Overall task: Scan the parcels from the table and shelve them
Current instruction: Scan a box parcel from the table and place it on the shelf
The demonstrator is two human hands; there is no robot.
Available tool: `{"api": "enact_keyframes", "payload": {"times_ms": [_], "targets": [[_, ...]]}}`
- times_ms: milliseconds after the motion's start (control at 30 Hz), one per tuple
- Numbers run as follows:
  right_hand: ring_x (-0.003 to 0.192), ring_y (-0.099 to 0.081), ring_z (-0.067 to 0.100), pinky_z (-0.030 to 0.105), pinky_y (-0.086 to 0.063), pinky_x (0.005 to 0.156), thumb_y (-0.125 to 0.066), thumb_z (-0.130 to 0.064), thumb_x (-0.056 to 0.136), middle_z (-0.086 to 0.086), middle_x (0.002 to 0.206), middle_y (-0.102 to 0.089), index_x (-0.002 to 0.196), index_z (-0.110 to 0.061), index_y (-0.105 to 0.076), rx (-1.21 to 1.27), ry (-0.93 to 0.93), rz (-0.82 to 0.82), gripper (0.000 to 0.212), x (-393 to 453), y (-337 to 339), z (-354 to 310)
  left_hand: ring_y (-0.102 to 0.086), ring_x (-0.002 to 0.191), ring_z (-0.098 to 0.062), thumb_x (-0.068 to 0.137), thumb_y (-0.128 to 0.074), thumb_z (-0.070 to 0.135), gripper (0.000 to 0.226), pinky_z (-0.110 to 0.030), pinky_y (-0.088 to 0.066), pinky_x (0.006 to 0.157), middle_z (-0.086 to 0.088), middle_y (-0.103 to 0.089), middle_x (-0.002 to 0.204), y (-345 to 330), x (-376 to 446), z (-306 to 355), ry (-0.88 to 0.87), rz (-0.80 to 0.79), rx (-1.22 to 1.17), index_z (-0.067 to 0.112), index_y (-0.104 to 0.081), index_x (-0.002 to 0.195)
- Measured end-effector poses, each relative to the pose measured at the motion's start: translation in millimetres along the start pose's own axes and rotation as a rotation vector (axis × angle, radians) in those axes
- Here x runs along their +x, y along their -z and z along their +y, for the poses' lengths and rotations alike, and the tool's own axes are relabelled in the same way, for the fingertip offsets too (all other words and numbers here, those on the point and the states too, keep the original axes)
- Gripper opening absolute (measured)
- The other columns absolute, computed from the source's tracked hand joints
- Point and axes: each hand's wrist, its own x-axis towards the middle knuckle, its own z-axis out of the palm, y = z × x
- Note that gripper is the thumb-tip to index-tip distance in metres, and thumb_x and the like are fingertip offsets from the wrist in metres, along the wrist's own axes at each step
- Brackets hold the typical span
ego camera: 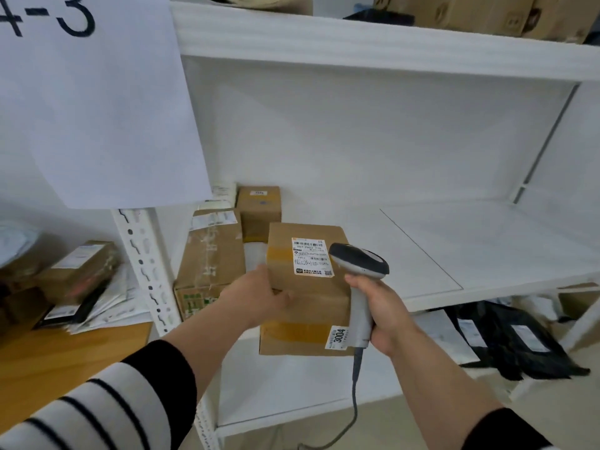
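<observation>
Left hand (259,295) grips parcel (305,287) lengthwise into shelf (487,248); right hand (380,310) clasps scanner (358,264).

A white paper sign (97,102) hung at the shelf's upper-left corner reads "4-3" (top cut off by the frame edge). The held cardboard parcel (305,287) carries a shipping label (312,257) w/ barcode and a line approx. "S07-P802 170"; the rest is too small to read. A small tag (338,336) at its near right corner reads "3004".
</observation>
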Motion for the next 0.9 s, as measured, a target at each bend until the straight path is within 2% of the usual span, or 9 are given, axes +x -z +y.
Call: {"api": "enact_keyframes", "payload": {"times_ms": [100, 200, 267, 367, 600, 700, 800, 833, 900], "targets": [[0.100, -0.072, 0.034, 0.050, -0.058, 0.090, -0.071, -0.023, 0.089, 0.011, 0.102, -0.077, 0.116, -0.016, -0.069, -0.014, -0.035, -0.029, 0.028, 31, -10, 8, -0.051, 0.117, -0.027, 0.088, -0.044, 0.056, 0.049, -0.051, -0.035, 0.107, 0.000, -0.060, 0.118, 0, 25, -10, -0.003, 0.000, 0.355, 0.028, -0.042, 0.130], [0.105, -0.070, 0.036, 0.058, -0.053, 0.097, -0.070, -0.022, 0.090, 0.013, 0.106, -0.077, 0.116, -0.015, -0.070, -0.021, -0.063, -0.063, 0.027, 63, -19, 8, -0.037, 0.128, -0.027, 0.085, -0.050, 0.056, 0.059, -0.051, -0.027, 0.109, 0.001, -0.048, 0.133, -1, 48, -20, -0.016, 0.072, 0.515, 0.032, -0.036, 0.138], [0.108, -0.069, 0.036, 0.058, -0.051, 0.100, -0.070, -0.022, 0.090, 0.013, 0.109, -0.076, 0.116, -0.016, -0.071, -0.032, -0.074, -0.099, 0.027, 86, -25, 3, -0.033, 0.130, -0.026, 0.085, -0.055, 0.054, 0.064, -0.050, -0.027, 0.110, 0.002, -0.041, 0.138, 0, 62, -24, 0.008, 0.128, 0.511, 0.033, -0.034, 0.141], [0.112, -0.066, 0.035, 0.058, -0.049, 0.103, -0.072, -0.025, 0.089, 0.012, 0.113, -0.075, 0.116, -0.020, -0.071, -0.069, -0.103, -0.151, 0.028, 115, -34, -5, -0.029, 0.130, -0.024, 0.081, -0.055, 0.055, 0.058, -0.048, -0.026, 0.110, 0.004, -0.037, 0.137, 4, 81, -26, 0.034, 0.184, 0.485, 0.034, -0.043, 0.133], [0.116, -0.063, 0.036, 0.058, -0.047, 0.105, -0.073, -0.023, 0.088, 0.014, 0.116, -0.072, 0.118, -0.017, -0.070, -0.101, -0.165, -0.202, 0.030, 160, -43, -15, -0.029, 0.134, -0.023, 0.086, -0.052, 0.038, 0.055, -0.050, -0.028, 0.111, 0.010, -0.032, 0.147, 10, 102, -24, 0.130, 0.157, 0.381, 0.034, -0.040, 0.139], [0.107, -0.069, 0.033, 0.052, -0.056, 0.094, -0.072, -0.023, 0.088, 0.011, 0.107, -0.076, 0.115, -0.020, -0.071, -0.114, -0.170, -0.246, 0.027, 164, -42, -20, -0.031, 0.135, -0.022, 0.086, -0.052, 0.038, 0.056, -0.050, -0.028, 0.112, 0.010, -0.032, 0.148, 10, 104, -21, 0.159, 0.152, 0.369, 0.033, -0.039, 0.141], [0.086, -0.073, 0.019, 0.031, -0.057, 0.063, -0.073, -0.024, 0.088, 0.000, 0.088, -0.078, 0.111, -0.023, -0.070, -0.138, -0.125, -0.258, 0.023, 164, -38, -27, -0.029, 0.137, -0.023, 0.085, -0.051, 0.040, 0.060, -0.050, -0.028, 0.113, 0.008, -0.031, 0.149, 10, 103, -18, 0.179, 0.144, 0.372, 0.031, -0.036, 0.143], [0.082, -0.071, 0.016, 0.027, -0.055, 0.060, -0.073, -0.024, 0.088, -0.001, 0.084, -0.077, 0.109, -0.023, -0.069, -0.149, -0.105, -0.237, 0.022, 162, -36, -29, -0.028, 0.138, -0.024, 0.085, -0.051, 0.040, 0.063, -0.051, -0.027, 0.114, 0.008, -0.030, 0.151, 9, 102, -18, 0.186, 0.143, 0.365, 0.031, -0.034, 0.145], [0.088, -0.066, 0.019, 0.032, -0.052, 0.070, -0.073, -0.025, 0.087, 0.003, 0.092, -0.072, 0.106, -0.022, -0.068, -0.183, -0.050, -0.166, 0.020, 158, -35, -32, -0.023, 0.141, -0.025, 0.085, -0.053, 0.043, 0.070, -0.052, -0.023, 0.116, 0.008, -0.026, 0.154, 6, 95, -20, 0.184, 0.158, 0.340, 0.033, -0.026, 0.148]]}}
